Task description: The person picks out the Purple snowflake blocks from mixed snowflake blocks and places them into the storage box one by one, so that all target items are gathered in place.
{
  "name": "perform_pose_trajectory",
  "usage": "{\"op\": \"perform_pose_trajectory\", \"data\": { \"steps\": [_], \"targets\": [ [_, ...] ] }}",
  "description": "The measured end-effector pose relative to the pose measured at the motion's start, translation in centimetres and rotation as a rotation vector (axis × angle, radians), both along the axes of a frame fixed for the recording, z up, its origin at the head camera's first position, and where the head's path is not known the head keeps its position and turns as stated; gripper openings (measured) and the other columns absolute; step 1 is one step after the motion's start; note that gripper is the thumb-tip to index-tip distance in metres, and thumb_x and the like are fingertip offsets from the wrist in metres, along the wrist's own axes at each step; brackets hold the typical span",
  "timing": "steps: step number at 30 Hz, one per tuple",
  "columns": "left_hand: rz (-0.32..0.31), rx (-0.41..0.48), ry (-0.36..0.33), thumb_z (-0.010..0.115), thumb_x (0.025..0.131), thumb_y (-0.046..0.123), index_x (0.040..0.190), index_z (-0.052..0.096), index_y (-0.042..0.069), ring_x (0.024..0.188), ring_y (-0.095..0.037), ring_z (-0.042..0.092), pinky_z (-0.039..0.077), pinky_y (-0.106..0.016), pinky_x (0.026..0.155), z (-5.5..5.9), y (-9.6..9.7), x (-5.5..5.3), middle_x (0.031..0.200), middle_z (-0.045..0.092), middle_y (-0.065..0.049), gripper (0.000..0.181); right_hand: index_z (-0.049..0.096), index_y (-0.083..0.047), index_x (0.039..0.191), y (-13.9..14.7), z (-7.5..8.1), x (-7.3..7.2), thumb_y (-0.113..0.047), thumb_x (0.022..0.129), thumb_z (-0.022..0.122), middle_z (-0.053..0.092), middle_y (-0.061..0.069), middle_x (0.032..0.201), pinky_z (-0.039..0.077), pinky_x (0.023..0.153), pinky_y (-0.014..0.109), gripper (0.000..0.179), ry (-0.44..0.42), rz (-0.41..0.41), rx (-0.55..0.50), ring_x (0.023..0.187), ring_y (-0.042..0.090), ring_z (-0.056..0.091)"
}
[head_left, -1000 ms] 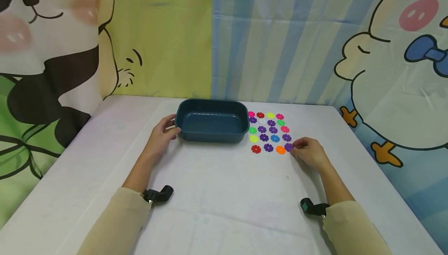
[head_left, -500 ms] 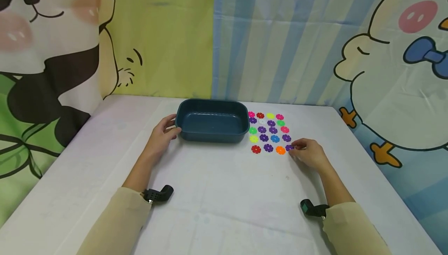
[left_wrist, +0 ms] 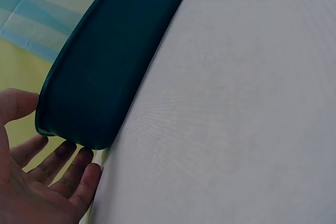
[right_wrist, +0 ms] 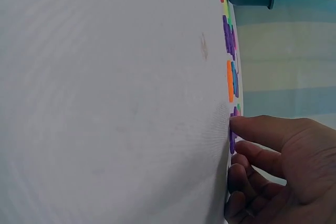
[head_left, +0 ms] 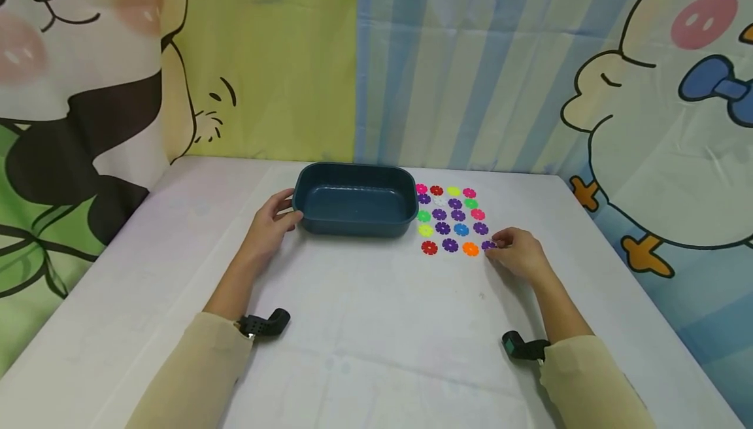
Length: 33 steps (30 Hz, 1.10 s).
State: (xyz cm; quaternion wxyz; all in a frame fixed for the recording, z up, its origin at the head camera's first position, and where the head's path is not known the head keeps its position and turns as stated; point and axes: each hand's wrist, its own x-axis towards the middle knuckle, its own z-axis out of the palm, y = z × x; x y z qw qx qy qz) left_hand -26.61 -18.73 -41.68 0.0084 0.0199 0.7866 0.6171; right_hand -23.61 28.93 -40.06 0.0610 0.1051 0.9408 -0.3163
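Note:
Beside the left end of a dark teal plastic bin (head_left: 355,227) is my left hand (head_left: 267,229). In the left wrist view, its thumb (left_wrist: 21,104) lies at the rim and its loosely spread fingertips are against the end wall. My right hand (head_left: 520,256) pinches the edge of a purple flower-shaped disc (head_left: 487,245) between thumb and index finger, at the front right corner of a group of similar discs. In the right wrist view the purple disc (right_wrist: 232,135) appears edge-on, low on the white surface, partly covered by the fingertips. The other fingers are curled.
Several flat flower-shaped discs in purple, red, pink, green, yellow, blue and orange lie in rough rows right of the bin, such as the orange disc (head_left: 470,249). A white cloth (head_left: 365,324) covers the table. Cartoon-printed curtains (head_left: 459,63) hang behind it.
The purple disc at the right fingertips has shifted slightly right, away from the orange disc. The left hand and the bin keep their places; the head view has tilted a little.

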Motion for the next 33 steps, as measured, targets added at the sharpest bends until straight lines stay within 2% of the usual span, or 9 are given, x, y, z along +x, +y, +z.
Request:
{"op": "perform_pose_trajectory", "data": {
  "steps": [7,13,19,24,28,33],
  "targets": [
    [0.002,0.006,-0.011,0.057,0.105,0.02,0.163,0.03,0.016,0.142,-0.036,0.049,0.041,-0.052,0.116,-0.06,-0.04,0.14,0.162,0.04,-0.017,0.064,0.06,0.006,0.124,-0.51,0.48,0.15,-0.026,0.096,0.074,0.061,0.025,0.115,0.056,0.092,0.046,0.045,-0.033,-0.045,0.072,0.1,0.035,0.056],
    [0.007,-0.001,-0.013,0.057,0.105,0.021,0.163,0.03,0.017,0.143,-0.035,0.049,0.041,-0.053,0.116,-0.19,-0.01,0.1,0.163,0.04,-0.017,0.064,0.059,0.005,0.125,-0.73,0.41,0.15,-0.023,0.097,0.073,0.06,0.024,0.117,0.055,0.096,0.047,0.042,-0.037,-0.061,0.039,0.103,0.036,0.056],
    [0.008,-0.007,-0.008,0.057,0.105,0.021,0.163,0.031,0.016,0.143,-0.035,0.049,0.041,-0.053,0.116,-0.19,0.04,-0.04,0.163,0.04,-0.017,0.064,0.053,0.003,0.128,-0.77,0.41,0.11,-0.017,0.097,0.071,0.059,0.025,0.12,0.054,0.1,0.049,0.041,-0.001,-0.051,-0.011,0.106,0.037,0.057],
    [0.012,-0.005,-0.008,0.058,0.105,0.02,0.163,0.031,0.015,0.143,-0.035,0.049,0.042,-0.052,0.116,-0.2,0.03,-0.1,0.162,0.041,-0.017,0.064,0.055,-0.001,0.125,-0.72,0.29,0.12,-0.018,0.097,0.071,0.061,0.023,0.116,0.058,0.09,0.042,0.037,0.02,-0.048,-0.021,0.101,0.034,0.059],
    [0.012,-0.002,-0.008,0.058,0.105,0.02,0.162,0.031,0.015,0.143,-0.035,0.048,0.041,-0.053,0.116,-0.2,0.03,-0.09,0.162,0.04,-0.017,0.064,0.056,-0.002,0.126,-0.43,0.05,0.3,-0.022,0.097,0.073,0.062,0.021,0.112,0.056,0.079,0.032,0.04,0.033,-0.048,-0.019,0.095,0.031,0.058],
    [0.013,-0.001,-0.007,0.057,0.105,0.02,0.163,0.031,0.015,0.144,-0.035,0.048,0.041,-0.052,0.116,-0.19,-0.02,-0.09,0.163,0.04,-0.017,0.064,0.057,-0.003,0.133,-0.14,-0.23,0.3,-0.024,0.097,0.074,0.062,0.021,0.113,0.057,0.079,0.032,0.045,0.043,-0.042,-0.008,0.094,0.03,0.059]
  ]
}}
